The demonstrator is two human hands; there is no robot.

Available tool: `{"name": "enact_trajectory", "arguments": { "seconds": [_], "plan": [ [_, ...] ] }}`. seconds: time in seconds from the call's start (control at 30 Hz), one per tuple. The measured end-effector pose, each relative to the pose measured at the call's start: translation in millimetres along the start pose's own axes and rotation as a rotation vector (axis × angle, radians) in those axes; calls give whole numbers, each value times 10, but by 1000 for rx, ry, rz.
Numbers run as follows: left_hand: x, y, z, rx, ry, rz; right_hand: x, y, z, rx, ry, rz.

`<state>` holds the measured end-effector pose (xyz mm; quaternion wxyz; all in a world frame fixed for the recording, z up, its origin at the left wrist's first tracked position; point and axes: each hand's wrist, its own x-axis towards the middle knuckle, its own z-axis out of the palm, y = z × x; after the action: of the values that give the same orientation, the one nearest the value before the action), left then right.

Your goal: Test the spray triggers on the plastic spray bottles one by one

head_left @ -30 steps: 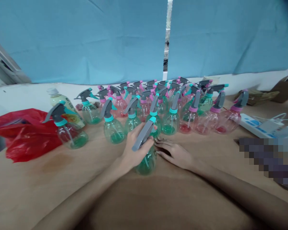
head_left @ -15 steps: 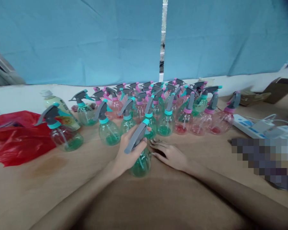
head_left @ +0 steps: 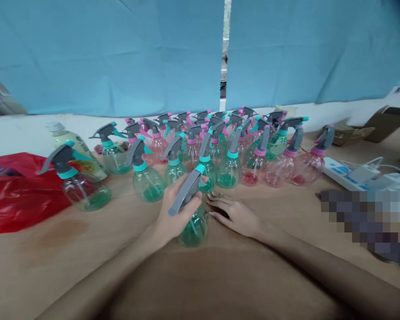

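My left hand [head_left: 174, 211] is wrapped round the neck of a green spray bottle [head_left: 194, 231] with a grey trigger head and a turquoise nozzle. The bottle stands nearest to me, its collar hidden by the fingers. Beside it, on the right, my right hand [head_left: 235, 215] lies on the tabletop, fingers stretched out and holding nothing. Just beyond both hands is a row of spray bottles, among them a green one [head_left: 228, 175] with a turquoise collar and a pink one [head_left: 253, 171] with a pink collar. Green or red liquid shows low inside several.
Another green spray bottle [head_left: 86, 193] stands at the left, by a red plastic bag [head_left: 23, 191] and a pale yellow bottle [head_left: 76, 149]. To the right lie a white power strip [head_left: 342, 173] and a cardboard box [head_left: 388, 129]. A blue cloth [head_left: 136, 58] hangs behind.
The view has shifted slightly, so the things at the left sit a little further left. My left hand keeps its hold on the spray bottle; my right hand stays on the table.
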<state>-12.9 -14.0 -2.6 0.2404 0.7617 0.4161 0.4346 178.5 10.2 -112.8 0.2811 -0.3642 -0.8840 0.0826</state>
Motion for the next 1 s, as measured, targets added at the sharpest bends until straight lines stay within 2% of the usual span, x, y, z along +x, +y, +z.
{"name": "enact_trajectory", "arguments": {
  "seconds": [0.27, 0.67, 1.0],
  "plan": [
    [4, -11, -10, 52, 6, 10, -3, 2, -5, 3, -8, 5],
    [40, 4, -50, 15, -61, -3, 4, 2, -8, 10, -9, 3],
    [13, -112, -10, -64, -12, -5, 8, -9, -21, 7, -27, 7]
  ]
}}
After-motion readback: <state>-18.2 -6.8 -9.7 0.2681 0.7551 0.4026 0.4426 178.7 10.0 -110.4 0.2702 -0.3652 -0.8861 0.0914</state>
